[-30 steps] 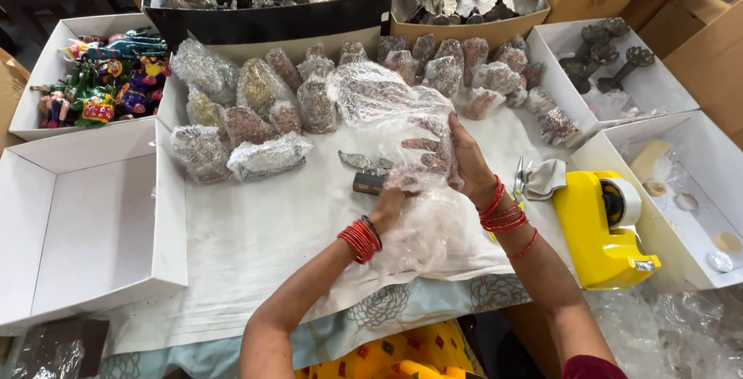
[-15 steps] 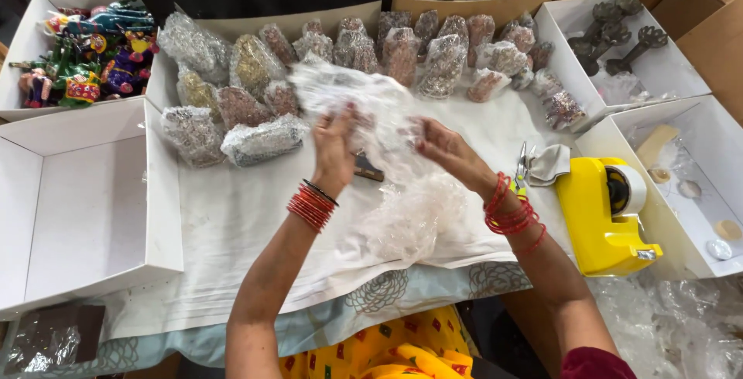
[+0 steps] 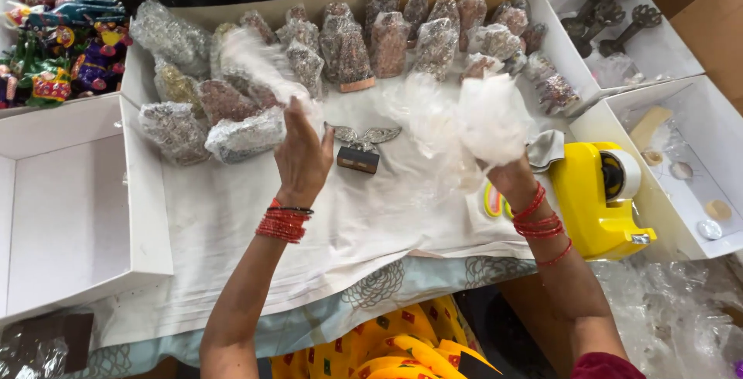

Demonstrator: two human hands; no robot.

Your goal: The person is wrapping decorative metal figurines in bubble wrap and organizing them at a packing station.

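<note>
Stretching a thin plastic sheet [image 3: 433, 112] above the cloth: left hand [image 3: 303, 155] pinches its 9 o'clock end, right hand [image 3: 503, 164] fists the bunched 3 o'clock end. Light, limp, slippery, tears easily (grip edges). Winged figurine [image 3: 360, 145] sits underneath, between both hands.

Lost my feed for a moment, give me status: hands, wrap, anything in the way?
Left hand and right hand gripping clear plastic wrap, stretched apart. Winged figurine below, unwrapped. Nothing between.
</note>
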